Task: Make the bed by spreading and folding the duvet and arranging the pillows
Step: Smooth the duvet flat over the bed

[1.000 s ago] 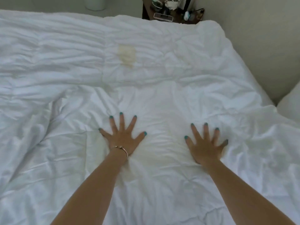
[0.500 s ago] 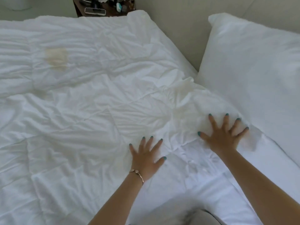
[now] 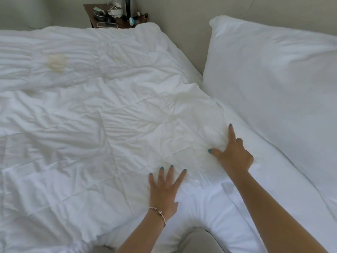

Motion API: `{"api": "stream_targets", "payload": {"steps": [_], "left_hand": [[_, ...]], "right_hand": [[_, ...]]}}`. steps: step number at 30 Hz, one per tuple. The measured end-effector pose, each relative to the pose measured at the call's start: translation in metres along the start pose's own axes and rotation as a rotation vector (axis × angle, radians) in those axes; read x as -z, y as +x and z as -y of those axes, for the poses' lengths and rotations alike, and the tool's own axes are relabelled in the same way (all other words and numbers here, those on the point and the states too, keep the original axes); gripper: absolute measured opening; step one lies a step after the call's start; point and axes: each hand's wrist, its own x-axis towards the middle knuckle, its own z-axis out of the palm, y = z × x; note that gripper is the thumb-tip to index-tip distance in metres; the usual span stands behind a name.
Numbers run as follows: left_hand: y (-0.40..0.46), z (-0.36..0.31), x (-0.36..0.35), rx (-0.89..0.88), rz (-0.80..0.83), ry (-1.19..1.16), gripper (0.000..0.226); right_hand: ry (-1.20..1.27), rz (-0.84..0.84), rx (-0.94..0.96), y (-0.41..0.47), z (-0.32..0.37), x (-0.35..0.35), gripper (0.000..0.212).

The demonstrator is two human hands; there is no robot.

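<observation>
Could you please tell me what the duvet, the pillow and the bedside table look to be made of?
Duvet: white woven fabric, matte, probably cotton or a blend, over soft filling; it creases finely and shows stitched quilting lines. Pillow: smooth white fabric case, matte, plump with soft stuffing; the fibre is not identifiable. Bedside table: dark brown, seemingly wood or wood veneer; mostly covered by clutter.

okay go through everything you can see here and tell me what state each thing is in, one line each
duvet: spread over the bed, wrinkled, yellowish stain near the far side
pillow: propped upright at the head of the bed
left hand: flat on the duvet, fingers spread
right hand: on the duvet edge, index finger and thumb extended, other fingers curled
bedside table: cluttered with small items
bracelet: on the left wrist
</observation>
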Motion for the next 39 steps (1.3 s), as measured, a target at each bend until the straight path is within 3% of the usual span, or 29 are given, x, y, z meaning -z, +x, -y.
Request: {"api": "stream_targets", "payload": {"steps": [2,4,7,11,13,15,18,21,23,26,28,30,32,34,36,39], "left_hand": [[0.005,-0.007,0.004,-0.007,-0.024,0.028,0.114],[0.009,-0.009,0.013,-0.050,-0.008,-0.099,0.107],[-0.008,-0.021,0.025,-0.206,-0.047,-0.354,0.110],[-0.039,-0.026,0.017,-0.338,-0.062,-0.442,0.101],[-0.034,-0.035,0.013,-0.276,0.078,-0.366,0.095],[-0.028,-0.047,0.002,-0.171,0.239,-0.169,0.098],[-0.025,-0.056,-0.016,0.013,0.149,0.051,0.113],[-0.030,-0.053,-0.015,0.120,0.126,0.000,0.117],[-0.029,-0.055,-0.007,0.041,0.157,-0.095,0.120],[-0.026,-0.062,-0.002,-0.077,0.136,-0.139,0.125],[-0.022,-0.064,-0.014,-0.070,0.198,-0.100,0.124],[-0.015,-0.061,-0.032,-0.034,0.266,-0.112,0.115],[-0.003,-0.054,-0.041,0.007,0.310,-0.240,0.097],[0.004,-0.048,-0.042,0.069,0.261,-0.462,0.069],[-0.001,-0.037,-0.035,0.168,0.071,-0.545,0.053],[-0.021,-0.011,-0.018,0.331,-0.077,-0.397,0.057]], "right_hand": [[-0.103,0.104,0.081,0.004,-0.021,0.007,0.082],[-0.066,0.105,0.075,0.011,-0.042,0.017,0.069],[0.104,0.038,0.011,0.012,-0.080,0.040,0.060],[0.125,0.038,-0.033,0.000,-0.112,0.040,0.054],[0.009,0.078,-0.013,-0.006,-0.109,0.027,0.060],[-0.092,0.031,0.004,-0.013,-0.101,0.018,0.082],[-0.017,0.125,-0.104,-0.023,-0.087,0.010,0.114],[0.184,0.269,0.019,-0.033,-0.087,0.009,0.103],[0.161,0.168,0.102,-0.021,-0.099,0.026,0.087],[0.154,0.051,0.053,0.001,-0.126,0.038,0.075],[0.084,0.069,-0.007,-0.005,-0.129,0.017,0.081],[-0.001,-0.089,0.042,-0.022,-0.109,-0.011,0.094],[0.022,-0.340,0.280,-0.042,-0.073,-0.026,0.095],[0.091,-0.486,0.615,-0.062,-0.038,-0.039,0.082],[0.141,-0.342,0.801,-0.079,-0.014,-0.061,0.067],[0.077,0.262,0.827,-0.085,0.001,-0.086,0.068]]}}
